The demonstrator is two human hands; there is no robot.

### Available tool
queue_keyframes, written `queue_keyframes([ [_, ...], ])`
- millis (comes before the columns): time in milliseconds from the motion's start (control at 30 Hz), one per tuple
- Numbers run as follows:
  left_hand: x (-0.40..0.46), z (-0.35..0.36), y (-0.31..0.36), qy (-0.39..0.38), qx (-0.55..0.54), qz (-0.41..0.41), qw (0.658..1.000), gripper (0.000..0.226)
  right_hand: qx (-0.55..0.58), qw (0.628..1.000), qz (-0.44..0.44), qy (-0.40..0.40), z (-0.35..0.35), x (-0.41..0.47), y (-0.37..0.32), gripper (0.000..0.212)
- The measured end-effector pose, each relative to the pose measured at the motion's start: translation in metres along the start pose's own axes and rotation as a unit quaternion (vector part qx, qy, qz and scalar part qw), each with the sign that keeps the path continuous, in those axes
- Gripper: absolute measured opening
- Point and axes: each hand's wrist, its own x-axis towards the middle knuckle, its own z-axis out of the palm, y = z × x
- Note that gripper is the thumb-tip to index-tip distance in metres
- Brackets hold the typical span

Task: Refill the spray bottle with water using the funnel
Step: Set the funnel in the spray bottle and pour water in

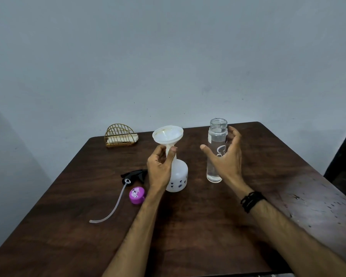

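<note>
Dark wood fills the lower frame, a worn tabletop [188, 226] against a bare grey wall. At centre stands my white spray bottle [178, 176], its trigger head [134, 175] with the long dip tube lying off at centre left beside a purple cap [136, 194]. The funnel [167, 134] sits in the bottle's neck, and my left hand [160, 166] pinches the stem just under the cone, thumb and fingers closed on it to keep it upright. Just right of centre, the clear water bottle [217, 150] stands uncapped and mostly full. My right hand [224, 156] is spread open around it, fingers curved near the glass but, as far as I can tell, not yet closed on it. To do this well, I judge I should grip the water bottle low on its body where the weight sits, lift it straight, bring its mouth over the middle of the cone, and tip slowly. The stem looks narrow, so a quick pour could back up and spill over the rim. My left hand should hold firm throughout, since the light bottle could tip. A gold wire holder [120, 136] waits at upper left, out of the way.
</note>
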Motion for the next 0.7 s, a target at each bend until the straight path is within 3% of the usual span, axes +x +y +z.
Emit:
queue_keyframes([
  [200,-0.003,0.002,-0.004,0.017,0.007,0.009,1.0,0.037,-0.037,0.997,-0.016,-0.063,0.008,0.013,-0.005,0.073],
  [300,-0.003,0.003,-0.007,0.02,0.017,0.007,1.0,0.028,-0.046,0.994,-0.052,-0.081,0.008,0.016,-0.014,0.063],
  [433,-0.003,0.004,-0.008,0.019,0.025,0.011,0.999,0.04,-0.07,0.986,-0.108,-0.103,0.004,0.027,-0.034,0.058],
  [700,-0.003,0.006,-0.01,0.013,0.034,0.009,0.999,0.03,-0.212,0.94,-0.2,-0.178,-0.001,0.053,-0.059,0.06],
])
